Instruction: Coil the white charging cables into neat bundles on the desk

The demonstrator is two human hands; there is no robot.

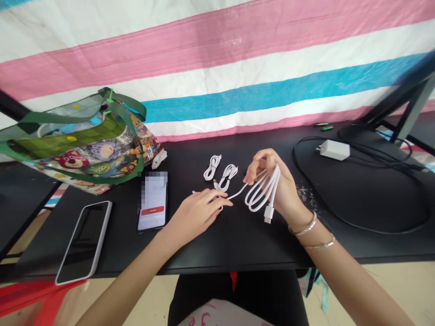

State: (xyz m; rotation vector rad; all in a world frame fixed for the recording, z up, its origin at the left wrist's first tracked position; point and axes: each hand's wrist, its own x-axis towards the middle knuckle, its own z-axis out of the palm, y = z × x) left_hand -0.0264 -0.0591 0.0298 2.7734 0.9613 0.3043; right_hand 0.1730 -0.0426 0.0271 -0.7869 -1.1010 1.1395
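Observation:
My right hand [277, 181] is closed round a white USB cable [261, 192], with several loops wound over its fingers and the plug hanging below the palm. The cable's free end runs left to my left hand [197, 210], which pinches it against the black table [238, 235]. Two coiled white cables [220, 173] lie just beyond my hands.
A lit phone [152, 201] and a dark phone in a white case [84, 240] lie at the left. A cartoon-print tote bag [84, 140] stands at the back left. A white charger [335, 149] with black cords [356, 190] sits at the right. A striped tarp hangs behind.

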